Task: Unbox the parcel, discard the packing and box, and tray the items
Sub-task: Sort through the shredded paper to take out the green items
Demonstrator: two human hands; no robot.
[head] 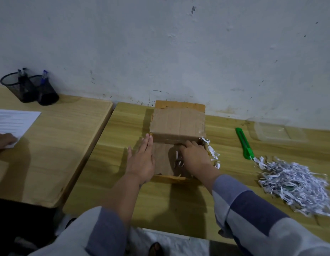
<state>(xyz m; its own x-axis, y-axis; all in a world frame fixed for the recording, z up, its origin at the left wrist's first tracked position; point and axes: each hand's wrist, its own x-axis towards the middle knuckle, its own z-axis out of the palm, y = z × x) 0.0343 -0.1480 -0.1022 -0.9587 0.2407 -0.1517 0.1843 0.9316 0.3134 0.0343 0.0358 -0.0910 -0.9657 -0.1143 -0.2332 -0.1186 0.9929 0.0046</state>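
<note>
We see the box (178, 124) at centre, standing on the counter (123, 154) with its far side against the wall (160, 43); one flap stands up at 12 o'clock, brown tape on its upper edge. Left hand (141, 159) lies flat against the box's 9 o'clock side, fingers (148, 143) straight and together, thumb spread, holding nothing. Right hand (194, 157) reaches down into the open box from 5 o'clock, fingers curled among the shreds (213, 154); whether they grip anything we cannot tell, the tips are hidden. A few shreds spill over the box's 3 o'clock edge. A heap of shredded paper (293, 183) lies on the counter at 4 o'clock, well apart from the box. A green knife (244, 144) lies between box and heap, its near end touching the heap's edge. A clear tray (276, 133) sits at 2 o'clock by the wall, just beyond the knife. On a second counter (49, 154) at 9 o'clock: two black mesh cups (29, 89) with pens, touching each other near the wall, and a printed sheet (14, 122) with another person's hand (4, 141) resting on its near corner. Both sleeves (252, 206) striped grey and blue.
</note>
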